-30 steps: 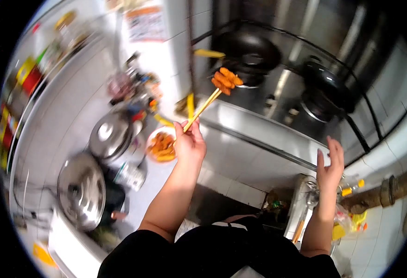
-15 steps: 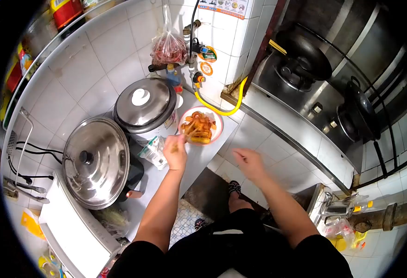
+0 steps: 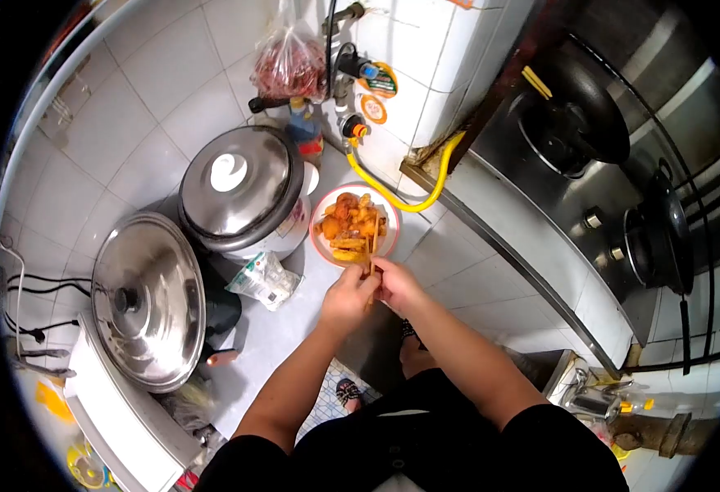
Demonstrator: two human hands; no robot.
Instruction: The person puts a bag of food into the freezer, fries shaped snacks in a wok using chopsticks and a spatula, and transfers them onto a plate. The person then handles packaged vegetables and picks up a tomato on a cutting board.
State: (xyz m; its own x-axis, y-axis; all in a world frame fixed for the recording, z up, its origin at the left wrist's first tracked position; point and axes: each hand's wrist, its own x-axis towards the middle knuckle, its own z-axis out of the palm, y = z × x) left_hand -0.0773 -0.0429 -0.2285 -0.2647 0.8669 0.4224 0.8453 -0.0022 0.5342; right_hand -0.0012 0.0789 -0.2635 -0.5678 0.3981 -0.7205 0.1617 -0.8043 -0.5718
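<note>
My left hand (image 3: 347, 300) and my right hand (image 3: 397, 284) meet at the near rim of a pink-edged plate (image 3: 317, 251). Both have their fingers closed around a pair of wooden chopsticks (image 3: 375, 234), whose far ends point forward over the food. Orange-brown fried pieces (image 3: 346, 217) are heaped on the plate, with flatter yellow ones at its near side. How the fingers of each hand wrap the chopsticks is partly hidden. To the left of the plate lies a clear plastic packet (image 3: 266, 281) with something white inside.
A lidded rice cooker (image 3: 241, 189) and a large pot with a steel lid (image 3: 148, 303) stand on the left of the counter. At the right is a stove with a wok (image 3: 594, 123) and a second pan (image 3: 663, 230). A yellow hose (image 3: 438, 190) curves behind the plate.
My right hand has come in from the right and joined my left hand at the chopsticks. The left hand has shifted right and nearer to me. The camera view has shifted too.
</note>
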